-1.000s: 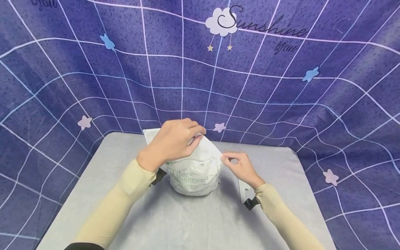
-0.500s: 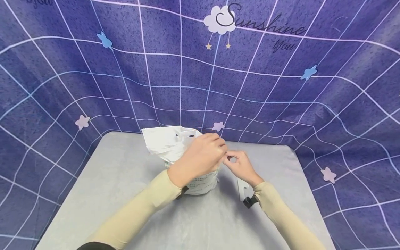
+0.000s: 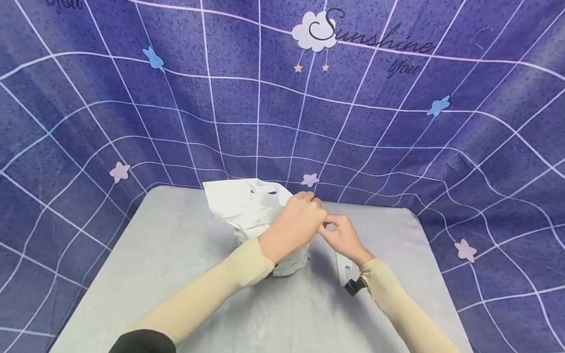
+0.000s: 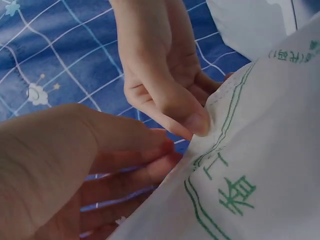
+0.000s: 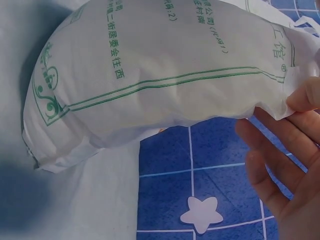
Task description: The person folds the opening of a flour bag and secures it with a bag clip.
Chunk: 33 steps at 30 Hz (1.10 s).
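Observation:
A full white bag (image 3: 234, 201) with green printing and a handle slot stands on the table, its flat top leaning left. At its upper right edge my right hand (image 3: 346, 240) pinches the bag; in the right wrist view its thumb and fingers (image 5: 305, 95) nip a corner beside the green border. My left hand (image 3: 296, 225) reaches across the front of the bag to the same edge. In the left wrist view, that left hand (image 4: 55, 160) has its thumb and fingers loosely bent close to the bag's edge, just below the right fingertips, and I see no bag material between them.
A flat white piece with a hooked cut-out (image 3: 345, 269) lies on the grey-covered table (image 3: 176, 255), partly under my right wrist. A purple gridded curtain (image 3: 282, 137) with stars hangs behind and on both sides.
My left hand has left the top of the bag and moved right and down to the right hand. The bag's top and handle slot now show. My right hand keeps its pinch.

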Each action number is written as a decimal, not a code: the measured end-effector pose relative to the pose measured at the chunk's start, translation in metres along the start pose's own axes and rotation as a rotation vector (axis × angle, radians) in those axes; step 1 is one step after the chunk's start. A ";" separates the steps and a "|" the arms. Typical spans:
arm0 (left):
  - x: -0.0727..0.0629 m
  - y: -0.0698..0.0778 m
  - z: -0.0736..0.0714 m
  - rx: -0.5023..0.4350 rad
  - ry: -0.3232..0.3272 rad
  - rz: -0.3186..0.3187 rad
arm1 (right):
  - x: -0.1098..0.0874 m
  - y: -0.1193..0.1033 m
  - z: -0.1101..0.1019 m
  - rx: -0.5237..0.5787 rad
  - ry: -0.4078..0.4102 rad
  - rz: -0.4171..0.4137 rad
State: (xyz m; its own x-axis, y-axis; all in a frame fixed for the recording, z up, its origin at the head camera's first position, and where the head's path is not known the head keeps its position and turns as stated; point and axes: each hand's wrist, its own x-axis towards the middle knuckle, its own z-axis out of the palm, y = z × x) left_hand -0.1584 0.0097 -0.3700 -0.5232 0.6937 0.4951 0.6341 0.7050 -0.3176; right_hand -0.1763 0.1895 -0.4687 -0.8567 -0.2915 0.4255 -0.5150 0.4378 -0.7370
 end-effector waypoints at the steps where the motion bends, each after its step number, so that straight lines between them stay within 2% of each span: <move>1: 0.000 0.000 0.001 0.006 -0.007 -0.015 | 0.000 0.000 0.000 0.003 -0.005 0.000; 4: -0.001 0.000 0.002 0.036 -0.021 -0.041 | 0.001 -0.002 -0.001 0.000 -0.017 -0.002; 9: -0.003 -0.001 0.006 0.073 -0.018 -0.028 | 0.002 -0.005 -0.002 -0.012 -0.023 0.013; 19: -0.004 -0.002 0.007 0.069 -0.033 -0.024 | 0.001 -0.004 -0.005 -0.007 -0.032 0.007; 33: -0.005 -0.007 0.008 0.051 0.002 -0.005 | 0.002 -0.003 -0.004 -0.013 -0.050 -0.002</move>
State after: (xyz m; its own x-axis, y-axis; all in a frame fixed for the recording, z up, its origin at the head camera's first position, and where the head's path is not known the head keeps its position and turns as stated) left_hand -0.1642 0.0025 -0.3767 -0.5249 0.6901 0.4982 0.6016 0.7149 -0.3564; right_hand -0.1761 0.1911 -0.4635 -0.8533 -0.3341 0.4004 -0.5175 0.4482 -0.7289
